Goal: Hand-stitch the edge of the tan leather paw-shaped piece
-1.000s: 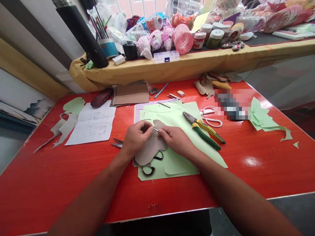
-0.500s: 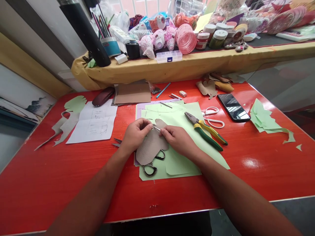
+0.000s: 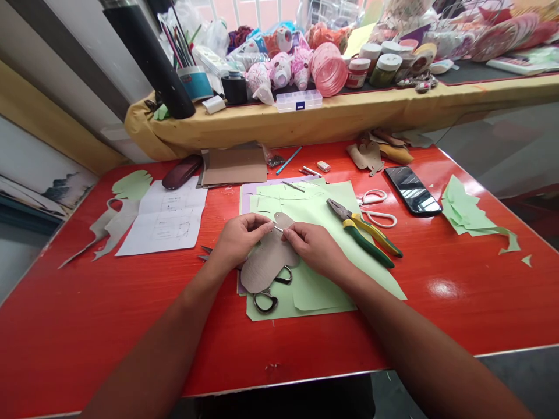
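Over a grey-beige leather-like piece [image 3: 266, 267] with rounded lobes, my two hands meet at the fingertips. My right hand [image 3: 312, 244] pinches a thin silvery rod [image 3: 278, 228], its tip pointing left. The thumb and forefinger of my left hand [image 3: 239, 237] are pressed together beside that tip; anything between them is too small to make out. Partly under the piece lie dark-handled scissors [image 3: 266, 302], their blades showing left of my left hand. Light green paper sheets [image 3: 327, 297] are beneath everything.
Right of my hands lie pliers [image 3: 367, 233], white-handled scissors [image 3: 378, 216] and a phone [image 3: 413, 191]. A drawn-on white sheet [image 3: 163, 224], a dark red case [image 3: 182, 172] and brown boards [image 3: 234, 166] lie left and behind. Green scraps [image 3: 469, 212] are at far right; a crowded ledge [image 3: 262, 129] runs behind.
My left fingertips have shifted slightly right, closer to the rod's tip. My right hand keeps its pinch on the rod, and the whole view has drifted a little.
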Demonstrator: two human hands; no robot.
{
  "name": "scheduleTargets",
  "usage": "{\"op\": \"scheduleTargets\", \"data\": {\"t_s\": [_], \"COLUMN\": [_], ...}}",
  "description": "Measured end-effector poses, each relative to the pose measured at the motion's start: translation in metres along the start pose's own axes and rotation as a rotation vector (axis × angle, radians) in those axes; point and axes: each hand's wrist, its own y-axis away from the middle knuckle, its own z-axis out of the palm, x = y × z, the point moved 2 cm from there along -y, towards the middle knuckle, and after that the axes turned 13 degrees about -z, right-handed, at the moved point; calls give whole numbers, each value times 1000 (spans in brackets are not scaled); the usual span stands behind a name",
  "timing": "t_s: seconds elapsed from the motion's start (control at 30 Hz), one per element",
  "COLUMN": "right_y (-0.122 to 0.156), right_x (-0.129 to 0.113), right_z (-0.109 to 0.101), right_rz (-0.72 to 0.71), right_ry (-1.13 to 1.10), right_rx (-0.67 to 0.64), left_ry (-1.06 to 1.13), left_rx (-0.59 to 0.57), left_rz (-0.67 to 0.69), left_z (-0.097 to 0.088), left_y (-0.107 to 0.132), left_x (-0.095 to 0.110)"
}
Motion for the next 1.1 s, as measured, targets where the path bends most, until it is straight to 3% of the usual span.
{"op": "scheduleTargets", "data": {"t_s": [0.4, 0.7, 0.8, 1.1], "right_y": [-1, 0, 0, -1], "right_x": [-1, -2, -1, -1], "right_z": [1, 4, 4, 2], "right_rz": [-18, -49, -59, -55], "right_ry": [77, 204, 178, 127], "right_rx": [-4, -5, 7, 13], "left_ry": [-10, -406, -443, -256], "left_rx": [57, 226, 253, 199], "left_rz": [55, 295, 360, 219], "left_z": [5, 20, 23, 21], "left_y": [4, 24, 25, 17], "left_x": [-1, 11, 11, 9]}}
